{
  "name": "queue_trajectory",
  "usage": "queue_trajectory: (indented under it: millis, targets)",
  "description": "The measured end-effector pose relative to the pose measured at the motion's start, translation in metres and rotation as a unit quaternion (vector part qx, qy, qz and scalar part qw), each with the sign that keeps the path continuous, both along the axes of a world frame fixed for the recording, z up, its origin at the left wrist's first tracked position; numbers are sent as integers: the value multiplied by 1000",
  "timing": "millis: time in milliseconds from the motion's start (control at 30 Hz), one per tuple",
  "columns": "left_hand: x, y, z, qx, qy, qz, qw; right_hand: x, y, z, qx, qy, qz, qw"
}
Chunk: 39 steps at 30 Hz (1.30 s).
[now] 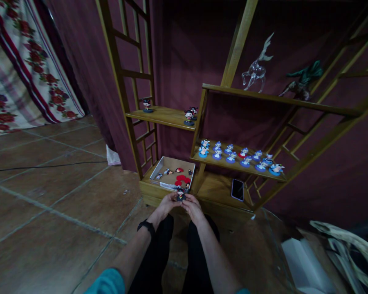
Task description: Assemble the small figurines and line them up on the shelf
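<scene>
The left hand (167, 204) and right hand (194, 207) together hold one figurine (180, 195); if their grip loosens, it may strike the box (164, 185).

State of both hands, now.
Left hand: closed, holding one side of the dark-based figurine.
Right hand: closed, holding the other side of the dark-based figurine.

A small figurine (180, 193) with dark hair, red accents and a dark base is held upright between left hand (168, 203) and right hand (192, 205), near the front edge of the box (166, 185).
</scene>
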<state>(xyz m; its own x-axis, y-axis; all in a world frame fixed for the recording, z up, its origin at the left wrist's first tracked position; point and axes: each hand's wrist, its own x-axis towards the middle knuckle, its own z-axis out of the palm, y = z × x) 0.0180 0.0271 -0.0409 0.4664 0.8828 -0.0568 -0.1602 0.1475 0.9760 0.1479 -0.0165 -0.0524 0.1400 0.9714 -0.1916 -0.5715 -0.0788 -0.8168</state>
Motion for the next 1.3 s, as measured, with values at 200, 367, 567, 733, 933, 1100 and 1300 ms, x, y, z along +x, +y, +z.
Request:
queue_trajectory:
  millis: [200,367,567,733,933,1100,1300]
  targets:
    - [2,-2,2,-12,-11,18,1000,-1,-1,2,-6,5,1,1000]
    - [4,-1,-3,-20,-22,47,998,0,2,-2,-30,5,3,1000]
    - [6,-2,-8,-11,-25,64,998,-3,-2,3,-38,-7,-5,999]
    - [6,-3,-8,-2,-25,49,998,-4,-4,8,-13,6,-21,1000]
    - [3,-4,-1,-1,-4,38,999,-4,-5,10,-15,8,-6,1000]
    - [1,-7,5,-1,3,35,999,-3,-6,11,-7,9,-1,1000]
    - [-4,-10,10,3,-4,-7,1000,-2,-6,10,11,-10,8,1000]
